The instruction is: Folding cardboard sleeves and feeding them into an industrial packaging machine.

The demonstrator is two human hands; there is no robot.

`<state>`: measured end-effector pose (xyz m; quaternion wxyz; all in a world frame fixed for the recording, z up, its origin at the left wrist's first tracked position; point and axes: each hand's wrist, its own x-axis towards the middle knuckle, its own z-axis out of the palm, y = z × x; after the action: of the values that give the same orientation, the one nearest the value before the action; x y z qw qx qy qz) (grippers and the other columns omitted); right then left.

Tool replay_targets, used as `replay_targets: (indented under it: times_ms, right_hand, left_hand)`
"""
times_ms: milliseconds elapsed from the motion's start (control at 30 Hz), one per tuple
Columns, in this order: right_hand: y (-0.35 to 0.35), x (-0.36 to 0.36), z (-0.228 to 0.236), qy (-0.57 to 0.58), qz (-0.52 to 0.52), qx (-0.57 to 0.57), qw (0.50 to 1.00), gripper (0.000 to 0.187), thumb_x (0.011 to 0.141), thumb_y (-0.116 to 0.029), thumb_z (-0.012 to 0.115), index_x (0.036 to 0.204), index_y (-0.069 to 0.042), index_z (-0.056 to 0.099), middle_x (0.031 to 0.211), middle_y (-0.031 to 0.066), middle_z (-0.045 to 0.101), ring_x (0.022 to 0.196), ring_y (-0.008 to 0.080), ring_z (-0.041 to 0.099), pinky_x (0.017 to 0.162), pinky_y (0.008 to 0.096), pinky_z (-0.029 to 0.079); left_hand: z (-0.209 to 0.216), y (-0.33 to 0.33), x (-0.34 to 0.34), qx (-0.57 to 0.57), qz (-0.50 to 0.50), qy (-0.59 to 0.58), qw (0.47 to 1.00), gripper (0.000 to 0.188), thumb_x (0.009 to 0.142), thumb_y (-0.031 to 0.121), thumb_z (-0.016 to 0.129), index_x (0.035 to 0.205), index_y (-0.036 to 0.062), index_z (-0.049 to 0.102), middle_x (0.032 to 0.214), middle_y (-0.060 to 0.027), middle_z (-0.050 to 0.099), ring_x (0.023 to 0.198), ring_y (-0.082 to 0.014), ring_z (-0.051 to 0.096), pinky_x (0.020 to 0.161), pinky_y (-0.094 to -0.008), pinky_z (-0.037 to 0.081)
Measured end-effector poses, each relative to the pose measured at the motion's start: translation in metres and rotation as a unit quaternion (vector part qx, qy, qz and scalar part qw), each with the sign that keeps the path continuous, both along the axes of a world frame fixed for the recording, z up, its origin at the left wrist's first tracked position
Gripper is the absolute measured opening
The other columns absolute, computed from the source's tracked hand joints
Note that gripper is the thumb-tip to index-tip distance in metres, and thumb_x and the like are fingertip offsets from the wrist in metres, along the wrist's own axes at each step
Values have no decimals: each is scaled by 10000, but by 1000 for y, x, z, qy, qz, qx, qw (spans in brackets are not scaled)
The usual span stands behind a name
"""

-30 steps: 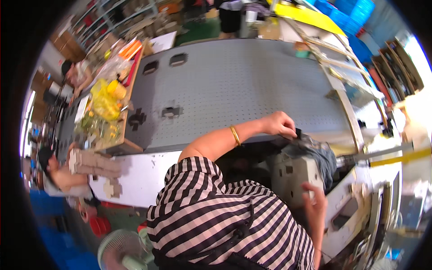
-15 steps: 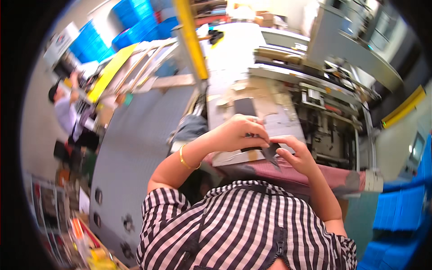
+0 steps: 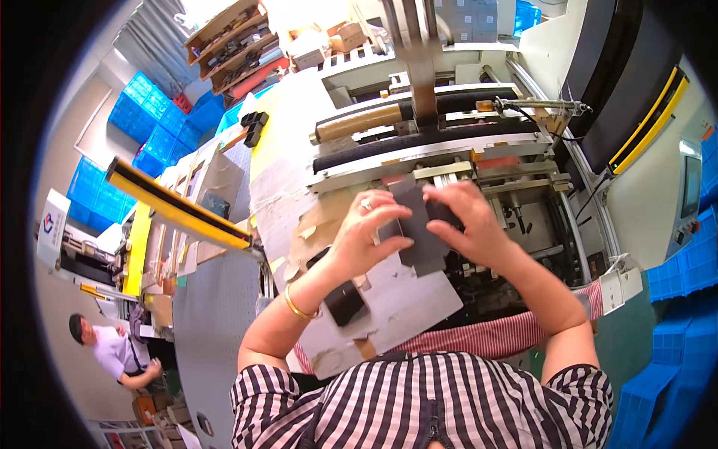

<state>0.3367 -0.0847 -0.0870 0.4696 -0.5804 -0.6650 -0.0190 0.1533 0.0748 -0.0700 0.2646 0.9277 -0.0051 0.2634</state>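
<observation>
A dark grey flat piece (image 3: 420, 251), roughly rectangular, is held up between my two hands over the machine's front edge. The fingertips and thumb of my left hand (image 3: 363, 236) grip its left side; a ring and a gold bracelet show on that hand and wrist. On its right side, my right hand (image 3: 479, 232) pinches the edge with curled fingers and thumb. A black rectangular piece (image 3: 346, 302) lies below my left hand on a pale board (image 3: 407, 303), partly covered by my forearm.
Ahead stands a machine with rollers (image 3: 366, 123) and metal rails. A yellow-black post (image 3: 179, 202) rises at left, beside a grey perforated table (image 3: 217, 322). A co-worker (image 3: 112, 348) is at far left. Blue crates (image 3: 666, 337) are stacked at right.
My view has turned toward the machine on the right. My hands have moved apart and now hold the grey piece flat and raised; before, they were close together over a smaller-looking dark piece.
</observation>
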Motion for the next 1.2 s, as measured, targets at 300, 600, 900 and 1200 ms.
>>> replay_targets:
  times_ms: [300, 600, 900, 1200]
  right_hand:
    - [145, 179, 33, 236, 24, -76, 968, 599, 863, -350, 732, 1297, 5, 522, 949, 113, 682, 807, 140, 632, 720, 266, 511]
    - [181, 219, 58, -22, -3, 48, 999, 538, 894, -235, 700, 1364, -79, 489, 1079, 92, 679, 1065, 177, 629, 949, 307, 477]
    - [26, -86, -31, 170, 238, -186, 938, 176, 850, -54, 646, 1020, -40, 690, 927, 96, 703, 873, 206, 667, 804, 320, 511]
    - [3, -291, -58, 218, 428, -404, 778, 261, 931, -164, 615, 1141, -15, 660, 1029, 123, 709, 960, 227, 676, 866, 325, 507]
  left_hand:
    - [35, 135, 170, -286, 34, -7, 958, 542, 834, 34, 731, 1325, 26, 500, 1069, -99, 672, 874, -115, 632, 795, -244, 523]
    - [58, 170, 216, -55, 67, -100, 991, 895, 702, 376, 857, 1425, 81, 419, 1134, -143, 675, 1106, -247, 597, 927, -370, 471]
    - [-15, 82, -60, -76, 52, -51, 994, 337, 795, 117, 767, 1120, 79, 684, 1095, -52, 691, 923, -172, 614, 838, -294, 504]
    - [-193, 37, -518, -183, 663, -90, 721, 164, 893, 165, 657, 939, 18, 713, 856, -89, 720, 777, -127, 658, 709, -285, 511]
